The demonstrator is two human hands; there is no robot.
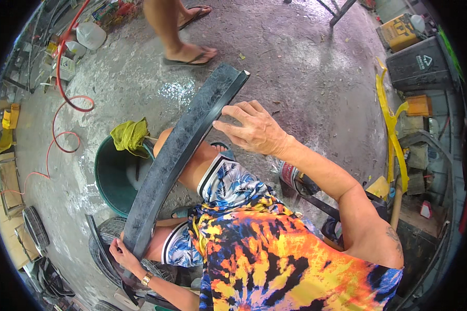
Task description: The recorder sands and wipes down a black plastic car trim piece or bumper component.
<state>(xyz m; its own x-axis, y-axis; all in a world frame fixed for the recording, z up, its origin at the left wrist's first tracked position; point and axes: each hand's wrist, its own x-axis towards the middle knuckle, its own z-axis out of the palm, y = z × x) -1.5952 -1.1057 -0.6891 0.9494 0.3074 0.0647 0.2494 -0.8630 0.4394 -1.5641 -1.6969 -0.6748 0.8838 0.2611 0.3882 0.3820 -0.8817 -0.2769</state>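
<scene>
A long, dark grey, scuffed trim panel (166, 166) with a ridged edge lies aslant across my lap, its far end up and to the right. At its right-hand edge, near the far end, my right hand (251, 127) has its fingers bent, with thumb and fingertips on the rim. My left hand (125, 256), a gold watch on the wrist, is closed at the near end of the panel; its grip is partly hidden. Beyond the panel's left side stands a dark green bucket (102, 179) with a yellow-green cloth (131, 137) over its rim.
Another person's foot in a flip-flop (189, 54) is on the wet concrete floor ahead. A red coiled hose (62, 98) hangs at the left. Tyres (35, 228) lie lower left. At right are a yellow frame part (392, 124), a black bin (419, 63) and a can (288, 173).
</scene>
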